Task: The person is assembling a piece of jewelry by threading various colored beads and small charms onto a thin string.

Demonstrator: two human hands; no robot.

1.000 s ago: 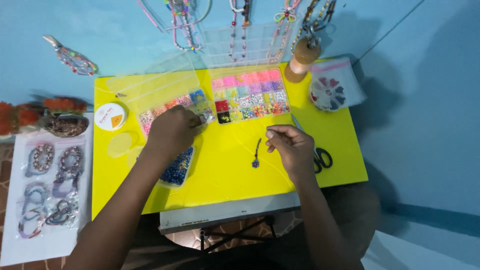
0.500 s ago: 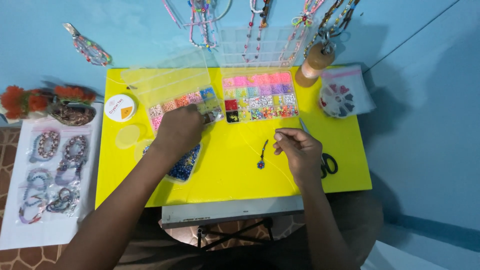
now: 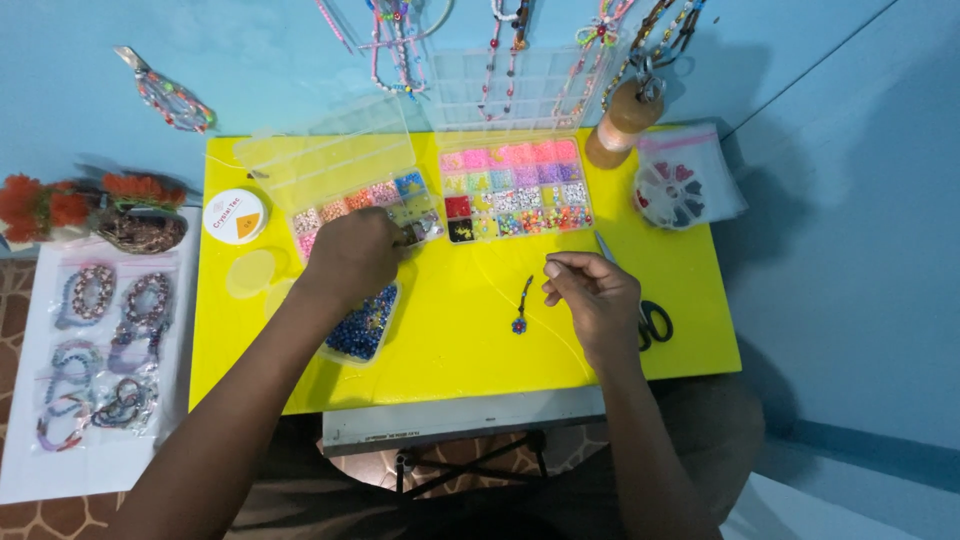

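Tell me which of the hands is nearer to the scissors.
Right. The right hand lies just left of the scissors, partly over them; the left hand reaches into the bead box across the yellow table.

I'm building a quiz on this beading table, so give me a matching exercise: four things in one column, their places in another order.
Things:
1. scissors
2. round spool of cord
3. wooden stand
4. beaded flower strand

Places:
A. back of the yellow table, right of the bead boxes
B. near the table's left edge
C. on the table between the left hand and right hand
D. partly hidden under the right hand

Pairs: 1-D, 2-B, 3-A, 4-C
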